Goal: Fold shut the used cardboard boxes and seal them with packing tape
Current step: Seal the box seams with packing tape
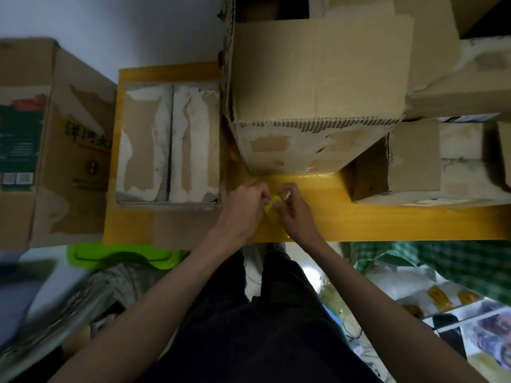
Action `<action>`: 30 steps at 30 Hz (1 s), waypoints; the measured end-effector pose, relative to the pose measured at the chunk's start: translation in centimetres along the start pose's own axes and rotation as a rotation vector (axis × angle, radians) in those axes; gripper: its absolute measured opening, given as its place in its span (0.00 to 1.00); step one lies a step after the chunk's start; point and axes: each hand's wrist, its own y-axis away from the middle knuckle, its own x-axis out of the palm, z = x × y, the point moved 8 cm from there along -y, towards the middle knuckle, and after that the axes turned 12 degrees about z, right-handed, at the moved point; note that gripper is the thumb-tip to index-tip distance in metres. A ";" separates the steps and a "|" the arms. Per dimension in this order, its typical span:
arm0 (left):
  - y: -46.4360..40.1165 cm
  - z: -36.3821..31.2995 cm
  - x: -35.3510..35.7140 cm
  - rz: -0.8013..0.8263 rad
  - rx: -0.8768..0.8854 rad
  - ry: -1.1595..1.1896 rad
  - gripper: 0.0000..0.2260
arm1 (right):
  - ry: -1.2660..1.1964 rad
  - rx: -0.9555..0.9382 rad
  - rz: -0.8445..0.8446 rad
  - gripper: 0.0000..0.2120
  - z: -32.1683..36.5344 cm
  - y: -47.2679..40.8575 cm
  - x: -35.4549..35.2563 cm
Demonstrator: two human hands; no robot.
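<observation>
A large cardboard box (318, 87) with an open top stands on the yellow wooden table (387, 222), straight ahead of me. Left of it lies a smaller flat box (168, 145) with its flaps folded shut and torn white tape marks along the seam. Just in front of the large box, my left hand (243, 208) and my right hand (293, 214) meet over the table. Between their fingertips both pinch a small piece of yellowish clear tape (272, 207). No tape roll is in view.
A printed carton (47, 139) stands at the far left off the table. More cardboard boxes (420, 158) are stacked at the right and behind. Below the table edge lie a green plastic lid (124, 257), bags and checked cloth (456, 266).
</observation>
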 end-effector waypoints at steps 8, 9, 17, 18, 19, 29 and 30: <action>1.4 1.0 -1.8 0.076 -0.087 0.093 0.14 | -0.127 -0.165 0.236 0.08 3.9 3.1 0.2; 1.5 1.3 -1.7 0.087 -0.103 0.102 0.16 | -0.129 -0.157 0.249 0.09 4.0 3.2 0.3; 4.1 4.3 -3.1 -0.087 -0.140 0.065 0.15 | -0.096 -0.083 0.228 0.08 3.4 1.6 1.6; 4.6 5.1 -3.4 -0.125 -0.138 0.077 0.12 | -0.043 -0.080 0.197 0.09 3.3 0.8 1.9; 5.2 5.9 -3.8 -0.159 -0.139 0.082 0.09 | 0.024 -0.085 0.166 0.09 3.1 -0.1 2.3; 8.2 11.9 -5.9 -0.232 -0.205 0.030 0.04 | 0.680 0.014 0.062 0.14 -1.0 -5.5 6.5; 7.9 12.0 -5.8 -0.228 -0.185 0.030 0.04 | 0.700 0.037 0.088 0.15 -1.5 -5.6 6.8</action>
